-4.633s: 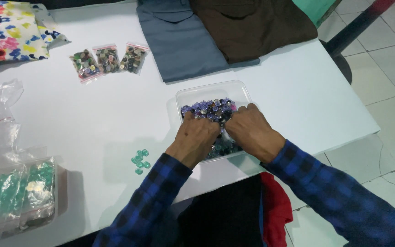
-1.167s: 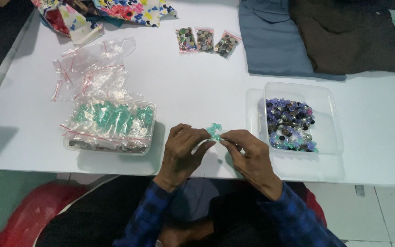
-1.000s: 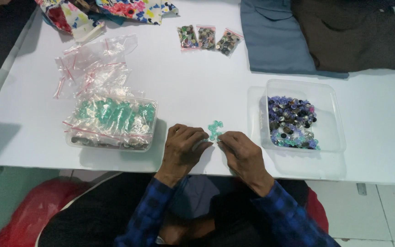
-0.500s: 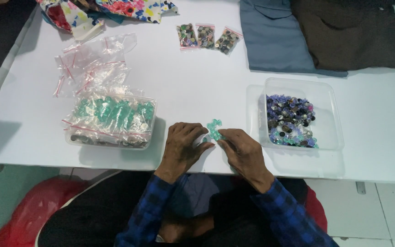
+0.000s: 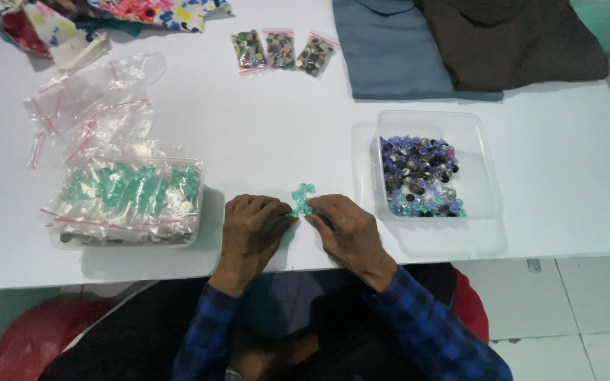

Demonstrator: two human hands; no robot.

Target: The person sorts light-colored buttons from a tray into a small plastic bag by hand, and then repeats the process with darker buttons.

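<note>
My left hand (image 5: pixel 252 229) and my right hand (image 5: pixel 344 229) rest side by side on the white desk (image 5: pixel 277 134) at its near edge, knuckles up. Between them lies a small cluster of green beads (image 5: pixel 302 199), flat on the desk. The fingers of both hands curl in toward the cluster and touch its lower edge; whether they pinch any bead or only rest against the pile, I cannot tell.

To the right of my right hand stands a clear rectangular plastic tub (image 5: pixel 485 169), open at the top, holding mixed beads (image 5: pixel 418 176) in purple, grey, pink and pale green, heaped toward its left side. To the left of my left hand sits another clear tub (image 5: pixel 195 226), filled with small clear zip bags of green beads (image 5: pixel 132 190), each with a red seal strip. Behind that tub lies a loose heap of empty clear zip bags (image 5: pixel 90 109), also with red strips.

At the far side of the desk, 3 small filled packets (image 5: pixel 280 51) lie in a row, clear with pink edges and dark mixed contents. Right of them lies a folded grey-blue cloth (image 5: pixel 390 49), and a brown cloth (image 5: pixel 510 39) overlaps it. At the far left corner lies a flowered fabric (image 5: pixel 150 10).
</note>
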